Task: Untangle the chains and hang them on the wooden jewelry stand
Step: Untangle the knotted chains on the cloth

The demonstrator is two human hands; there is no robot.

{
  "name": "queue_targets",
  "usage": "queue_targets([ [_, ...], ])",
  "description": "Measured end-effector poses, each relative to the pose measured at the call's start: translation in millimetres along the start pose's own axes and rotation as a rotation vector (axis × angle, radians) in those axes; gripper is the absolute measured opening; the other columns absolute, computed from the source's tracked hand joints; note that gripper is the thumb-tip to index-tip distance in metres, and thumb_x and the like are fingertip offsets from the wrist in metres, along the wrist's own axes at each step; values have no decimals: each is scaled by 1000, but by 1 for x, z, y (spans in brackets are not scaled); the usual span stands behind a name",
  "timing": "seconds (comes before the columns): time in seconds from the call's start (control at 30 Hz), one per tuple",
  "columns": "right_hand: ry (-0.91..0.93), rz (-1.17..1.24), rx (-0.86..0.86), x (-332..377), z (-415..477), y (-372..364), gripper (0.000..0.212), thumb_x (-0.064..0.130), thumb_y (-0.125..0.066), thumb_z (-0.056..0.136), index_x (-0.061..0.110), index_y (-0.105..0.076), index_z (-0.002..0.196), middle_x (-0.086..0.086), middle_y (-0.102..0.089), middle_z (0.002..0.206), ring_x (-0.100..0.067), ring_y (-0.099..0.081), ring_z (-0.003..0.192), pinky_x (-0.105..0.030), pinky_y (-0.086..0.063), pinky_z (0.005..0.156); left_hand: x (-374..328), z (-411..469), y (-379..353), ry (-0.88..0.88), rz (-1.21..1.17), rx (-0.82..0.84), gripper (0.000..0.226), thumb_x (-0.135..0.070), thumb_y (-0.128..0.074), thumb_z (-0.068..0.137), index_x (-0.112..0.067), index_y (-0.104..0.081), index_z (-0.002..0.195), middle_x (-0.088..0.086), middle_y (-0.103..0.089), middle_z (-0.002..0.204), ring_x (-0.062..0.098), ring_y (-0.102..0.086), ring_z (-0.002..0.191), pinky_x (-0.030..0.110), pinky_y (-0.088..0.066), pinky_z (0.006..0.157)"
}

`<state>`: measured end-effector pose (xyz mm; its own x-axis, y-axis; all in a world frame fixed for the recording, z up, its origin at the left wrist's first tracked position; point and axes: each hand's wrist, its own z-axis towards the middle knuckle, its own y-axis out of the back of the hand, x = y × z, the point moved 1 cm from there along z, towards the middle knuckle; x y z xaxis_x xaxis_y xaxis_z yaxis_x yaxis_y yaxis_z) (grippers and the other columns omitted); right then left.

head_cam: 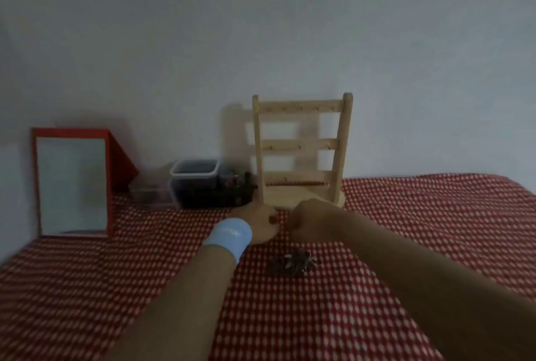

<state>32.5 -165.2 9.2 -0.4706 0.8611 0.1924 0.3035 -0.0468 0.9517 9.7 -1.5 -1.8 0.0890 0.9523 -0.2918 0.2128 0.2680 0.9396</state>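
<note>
Two hands are extended over a red cloth with a white dot pattern. The left hand, banded at the wrist by a pale blue wristband, and the right hand are held close together, with a narrow gap between them. The fingers of both are curled inward. Whether a chain is pinched between them cannot be told, as the picture is blurred. A tangled heap of dark metal chains lies on the cloth on the near side of the fingers, below the gap and apart from both hands. A pale wooden jewelry stand with cross rails is set upright just beyond the fingers, its base near the knuckles. Well to the left of the fingers, a clear plastic tub and a red-framed mirror are noted by the wall.
</note>
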Motion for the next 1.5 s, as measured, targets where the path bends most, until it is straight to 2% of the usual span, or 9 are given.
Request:
queue_targets([
  [0.3, -14, 144, -100, 8, -47, -45, 33, 51, -69, 89, 26, -77, 110, 7, -71, 102, -13, -64, 94, -29, -50, 82, 3, -40, -52, -167, -30, -178, 25, -55, -63, 80, -32, -68, 69, -9, -65, 75, 16, -63, 70, 32, -55, 67],
  [0.4, -28, 140, -199, 13, -61, -48, 33, 42, -76, 87, 21, -74, 112, 7, -67, 98, -13, -62, 90, -28, -51, 79, -6, -59, -56, -155, -37, -218, 27, -50, -66, 81, -27, -74, 91, -6, -68, 93, 16, -63, 82, 35, -56, 77],
  [0.57, -37, 478, -338, 7, -67, -34, 10, 16, -78, 87, 17, -74, 97, 2, -73, 93, -11, -71, 83, -23, -59, 73, -14, -58, -40, -124, -282, -235, 17, -41, -64, 86, -25, -62, 89, -3, -66, 90, 22, -64, 87, 34, -51, 78],
  [0.7, -7, 773, -460, -7, -56, -24, 19, 4, -76, 88, 15, -75, 104, -7, -76, 95, -20, -76, 83, -28, -63, 72, -14, -40, -25, -139, -541, -319, 14, -29, -69, 87, -25, -65, 100, 1, -67, 103, 18, -63, 97, 36, -50, 93],
  [0.97, 43, 887, -255, -29, 0, -13, 14, 9, -69, 92, 4, -73, 105, -16, -73, 98, -20, -65, 79, -25, -58, 70, -5, 24, -17, -161, -864, -453, 15, -24, -61, 95, -17, -72, 101, -1, -72, 99, 12, -68, 87, 33, -58, 83],
  [1.17, 83, 783, -43, -59, 30, 9, 28, 34, -62, 100, 12, -75, 110, -7, -75, 112, -26, -69, 106, -40, -57, 96, -6, 42, -7, -189, -913, -483, 15, -21, -60, 96, -11, -70, 101, -2, -70, 83, 8, -65, 59, 21, -53, 57],
  [1.27, 193, 894, -15, -63, 28, 20, 25, 30, -58, 103, 11, -74, 98, -9, -76, 101, -26, -71, 98, -45, -55, 100, -12, 40, 3, -188, -925, -525, 13, -19, -59, 96, -11, -70, 97, -4, -63, 70, 6, -56, 51, 20, -51, 54],
  [1.4, 322, 1007, 3, -59, 30, 24, 26, 21, -60, 102, 13, -68, 78, -12, -69, 77, -26, -67, 74, -47, -55, 86, -22, 35, 12, -163, -971, -635, 13, -28, -61, 95, -19, -70, 98, -1, -70, 88, 4, -63, 68, 19, -53, 58],
  [1.5, 384, 1116, -78, -54, 33, 22, 28, 14, -59, 102, 11, -66, 75, -11, -63, 71, -25, -64, 67, -45, -55, 80, -28, 36, 10, -173, -1362, -404, 34, -41, -62, 92, -13, -70, 109, 9, -73, 102, 18, -69, 86, 31, -57, 74],
])
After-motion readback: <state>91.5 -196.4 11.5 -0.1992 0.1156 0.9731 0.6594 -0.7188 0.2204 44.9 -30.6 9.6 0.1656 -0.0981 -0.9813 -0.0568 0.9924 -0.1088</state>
